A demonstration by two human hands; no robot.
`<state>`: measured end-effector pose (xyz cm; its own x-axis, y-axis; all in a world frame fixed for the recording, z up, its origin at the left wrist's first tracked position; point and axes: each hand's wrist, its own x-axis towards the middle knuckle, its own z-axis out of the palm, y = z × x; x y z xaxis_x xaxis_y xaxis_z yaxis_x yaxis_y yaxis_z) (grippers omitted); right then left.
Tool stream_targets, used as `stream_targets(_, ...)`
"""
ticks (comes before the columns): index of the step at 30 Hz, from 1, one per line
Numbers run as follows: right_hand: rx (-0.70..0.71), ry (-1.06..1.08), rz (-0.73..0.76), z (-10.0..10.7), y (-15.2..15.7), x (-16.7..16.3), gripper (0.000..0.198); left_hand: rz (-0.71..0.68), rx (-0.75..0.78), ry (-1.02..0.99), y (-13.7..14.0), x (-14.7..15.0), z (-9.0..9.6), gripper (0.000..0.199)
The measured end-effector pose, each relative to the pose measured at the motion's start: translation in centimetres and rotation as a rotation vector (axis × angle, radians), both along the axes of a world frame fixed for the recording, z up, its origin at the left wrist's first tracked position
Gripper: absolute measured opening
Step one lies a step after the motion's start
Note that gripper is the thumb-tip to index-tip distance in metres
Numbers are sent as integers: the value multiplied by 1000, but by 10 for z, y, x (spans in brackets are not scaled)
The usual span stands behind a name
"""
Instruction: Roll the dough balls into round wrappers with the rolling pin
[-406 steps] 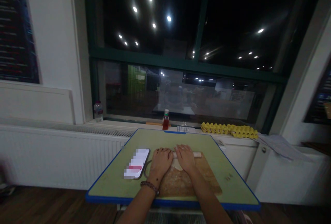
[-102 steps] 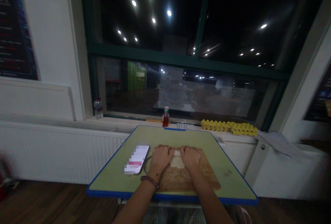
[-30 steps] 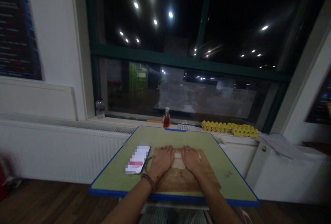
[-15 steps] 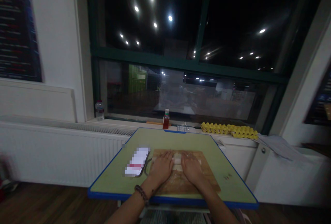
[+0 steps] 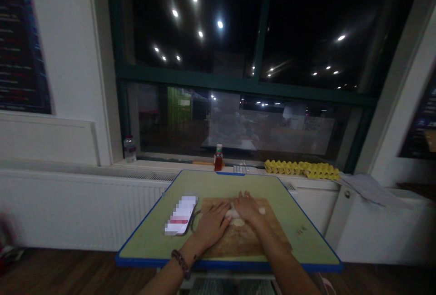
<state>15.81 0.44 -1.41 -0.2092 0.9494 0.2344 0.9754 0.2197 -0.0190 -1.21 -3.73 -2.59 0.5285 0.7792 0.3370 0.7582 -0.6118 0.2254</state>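
A pale rolling pin [image 5: 233, 213] lies crosswise on the wooden board [image 5: 235, 246], its right end showing past my right wrist. Under and just in front of it is a flat piece of pale dough [image 5: 238, 222]. My left hand [image 5: 214, 222] rests palm down over the pin's left part, fingers stretched out. Palm down on the pin's middle is my right hand [image 5: 245, 206], its fingers spread and pointing away from me. Both palms hide much of the pin. Flour-like white smears mark the board.
A lit phone [image 5: 182, 215] with a blurred screen lies left of the board on the green table [image 5: 150, 236], a cable beside it. On the windowsill stand a red sauce bottle [image 5: 218, 158], yellow egg trays [image 5: 301, 168] and a clear bottle [image 5: 130, 149].
My right hand has slid forward and slightly inward, closer to the left. My left hand has shifted slightly. The pin now lies more tilted, and the view has moved a little.
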Motion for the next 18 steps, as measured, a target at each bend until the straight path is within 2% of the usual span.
stream_targets(2, -24, 25, -79, -1, 4, -4, 49, -8, -34, -3, 0, -1, 4, 49)
stream_targets(5, -98, 95, -182, -2, 3, -8, 59, -30, -169, -27, 5, -4, 13, 54)
stream_targets(7, -147, 135, -205, -1, 1, -8, 61, -28, -276, -67, 13, -5, 18, 59)
stream_targets(10, -170, 142, -196, 0, -3, -8, 61, 42, -346, -112, 25, 1, 24, 64)
stream_targets(16, -175, 130, -173, 0, -11, -7, 59, 333, -209, 94, 37, 30, 22, 59)
stream_targets(18, -166, 128, -148, 1, -13, -7, 59, 369, -168, 158, 39, 36, 20, 58)
